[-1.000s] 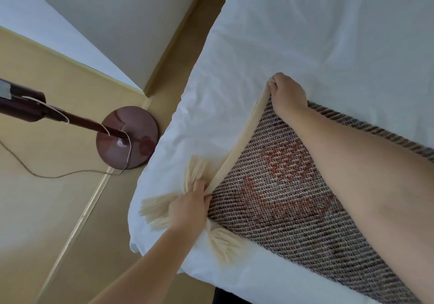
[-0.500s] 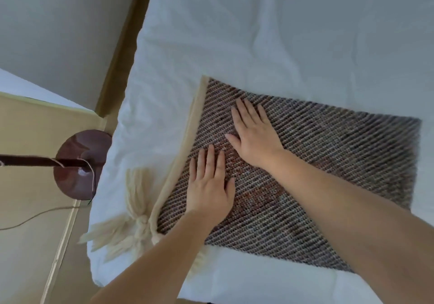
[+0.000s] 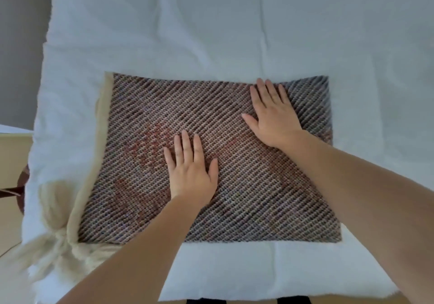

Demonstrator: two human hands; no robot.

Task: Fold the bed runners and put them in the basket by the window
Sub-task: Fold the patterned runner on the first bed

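Observation:
A folded bed runner [image 3: 145,120], woven in brown and grey diagonal stripes with faint red patches, lies flat on the white bed [image 3: 211,33]. Its cream border runs down the left edge, and cream tassels [image 3: 54,240] spill off the near left corner. My left hand [image 3: 190,172] rests palm down on the middle of the runner, fingers spread. My right hand [image 3: 272,116] lies flat on the runner's upper right part, fingers apart. Neither hand grips the cloth. No basket is in view.
The bed's left edge drops to a tan floor [image 3: 9,186], where part of a dark red lamp base [image 3: 21,186] shows. A grey wall [image 3: 21,45] stands at the upper left. The bed's near edge runs along the bottom of the frame.
Both hands let go of the runner's cream edge and went flat on the cloth. Since then the right hand slid to the right across it. The view swung over the bed.

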